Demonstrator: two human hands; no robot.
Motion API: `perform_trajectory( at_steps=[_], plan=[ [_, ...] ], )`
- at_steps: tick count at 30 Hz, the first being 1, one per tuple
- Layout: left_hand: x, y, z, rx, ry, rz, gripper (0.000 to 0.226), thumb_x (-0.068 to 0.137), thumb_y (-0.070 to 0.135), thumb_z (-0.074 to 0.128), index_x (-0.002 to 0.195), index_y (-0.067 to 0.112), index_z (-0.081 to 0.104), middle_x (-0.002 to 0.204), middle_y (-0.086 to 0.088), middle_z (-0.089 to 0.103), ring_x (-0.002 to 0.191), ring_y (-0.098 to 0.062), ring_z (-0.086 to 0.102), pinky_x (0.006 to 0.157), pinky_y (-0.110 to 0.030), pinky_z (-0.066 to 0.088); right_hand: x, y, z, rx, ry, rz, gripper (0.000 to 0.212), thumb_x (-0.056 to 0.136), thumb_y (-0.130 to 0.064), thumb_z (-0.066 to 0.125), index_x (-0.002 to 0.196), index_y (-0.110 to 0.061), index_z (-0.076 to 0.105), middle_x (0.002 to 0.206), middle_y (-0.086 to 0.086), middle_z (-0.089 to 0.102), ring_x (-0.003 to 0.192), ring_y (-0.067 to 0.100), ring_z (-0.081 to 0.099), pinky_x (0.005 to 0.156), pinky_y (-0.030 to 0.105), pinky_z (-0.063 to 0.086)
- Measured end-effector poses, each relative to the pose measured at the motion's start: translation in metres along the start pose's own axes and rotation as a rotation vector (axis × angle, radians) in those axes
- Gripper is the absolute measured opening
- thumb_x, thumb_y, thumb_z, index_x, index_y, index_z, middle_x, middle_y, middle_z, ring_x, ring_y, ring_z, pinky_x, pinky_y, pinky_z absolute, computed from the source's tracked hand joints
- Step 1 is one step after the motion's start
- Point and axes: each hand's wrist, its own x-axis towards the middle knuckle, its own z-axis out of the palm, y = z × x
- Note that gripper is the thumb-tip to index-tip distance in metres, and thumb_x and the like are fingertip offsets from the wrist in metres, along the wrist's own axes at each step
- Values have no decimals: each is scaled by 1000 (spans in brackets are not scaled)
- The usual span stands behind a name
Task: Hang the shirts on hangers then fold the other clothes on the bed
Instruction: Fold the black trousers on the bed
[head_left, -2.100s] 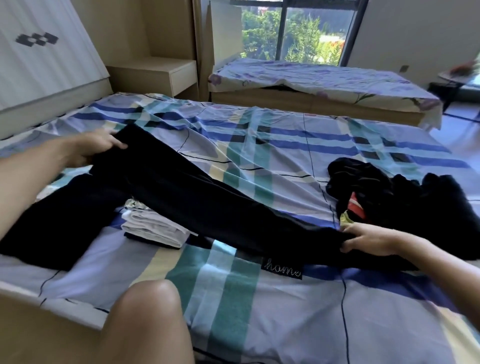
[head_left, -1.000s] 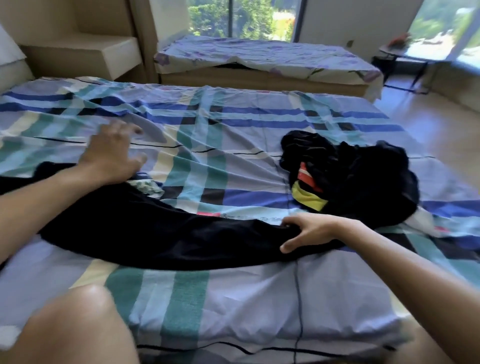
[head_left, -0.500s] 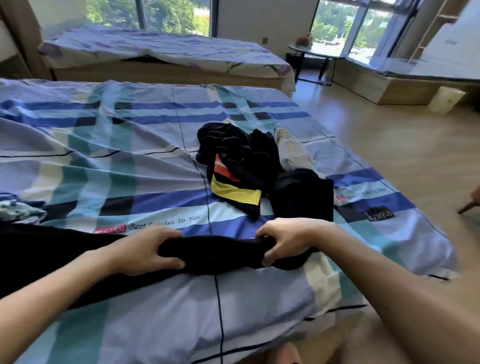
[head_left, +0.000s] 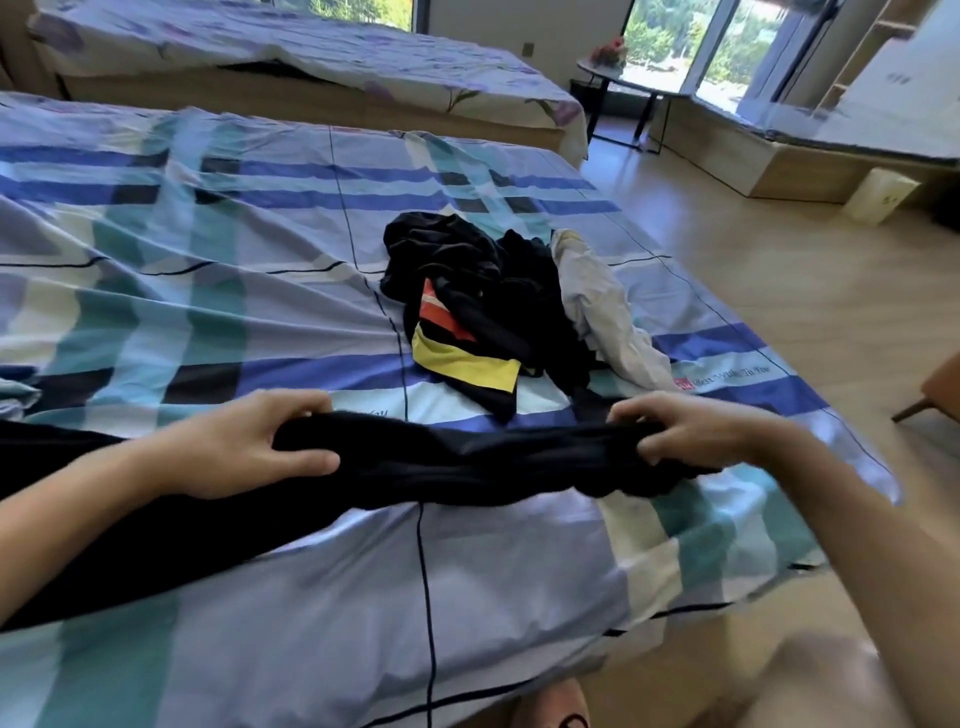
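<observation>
Bedroom, plaid-sheeted bed (head_left: 208, 249). Black trousers (head_left: 457, 460) bunched, gripped by left hand (head_left: 244, 447) and right hand (head_left: 696, 431). Risk: uneven pull twisting the fabric, spoiling the fold.

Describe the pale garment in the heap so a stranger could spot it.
Start at the plaid bed. Beyond the long black garment stretched across its near side sits a heap of dark clothes; the pale garment drapes off its right side. It is the only light piece; its neighbours are black, one with orange and yellow panels.
</observation>
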Motion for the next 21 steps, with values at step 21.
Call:
perform_trajectory(
  at_steps=[21],
  plan=[
    [17,-26,-19,-107,111,-54,62,64,87,55,82,28,59,64,9,62,55,-4,52,57,-20,43,-19,44,-19,301,53,49,46,77,-29,84,118,-23,63,107,13,71,96,35,71,89,48,57]
  ],
)
